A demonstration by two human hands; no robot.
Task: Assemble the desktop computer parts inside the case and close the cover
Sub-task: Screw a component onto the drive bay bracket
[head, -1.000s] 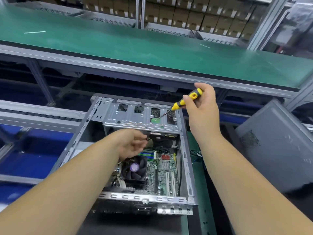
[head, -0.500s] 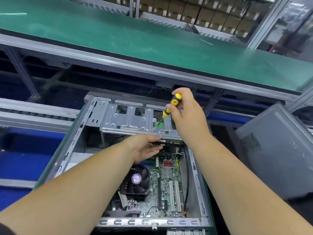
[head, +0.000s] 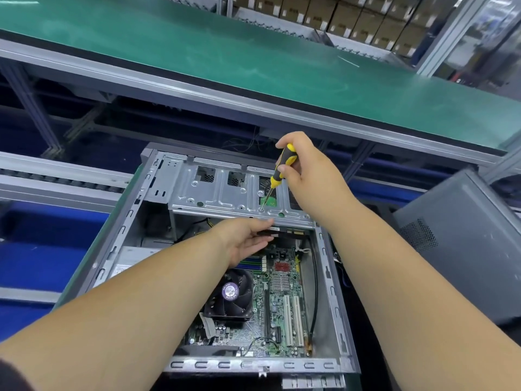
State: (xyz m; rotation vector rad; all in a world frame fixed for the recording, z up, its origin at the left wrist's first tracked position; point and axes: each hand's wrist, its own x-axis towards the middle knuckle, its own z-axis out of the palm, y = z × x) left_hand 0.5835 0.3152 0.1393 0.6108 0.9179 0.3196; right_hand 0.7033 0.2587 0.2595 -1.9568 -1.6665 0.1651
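Head view: looking down into an open grey metal computer case (head: 335, 314) lying on its side, cover off. Gripping a yellow-and-black-handled screwdriver (head: 280, 172) in the right hand (head: 307, 170), fingers curled round the handle, thumb against its side. Pointing the thin shaft down and to the left, tip meeting a screw point on the silver perforated metal drive bracket (head: 222, 193) spanning the far end of the case, just beside a small green patch showing through one of its openings. Reaching the left hand (head: 245, 238) in under the near edge of that bracket, palm turned up, fingers nearly straight and relaxed, fingertips (head: 266, 222) touching the bracket's underside edge and a dark flat part just below it; not curling around anything. Showing, deeper in the case, a green motherboard (head: 282, 300) with white expansion slots, and a black round cooler fan with a purple centre label (head: 231, 294) partly covered by the left forearm. Leaning at the right, apart from the case, a grey metal side panel with a perforated vent patch (head: 456, 244). Stretching across beyond the case, a long green-topped bench with an aluminium frame (head: 253, 63), and behind it rows of brown cardboard boxes (head: 366, 18).
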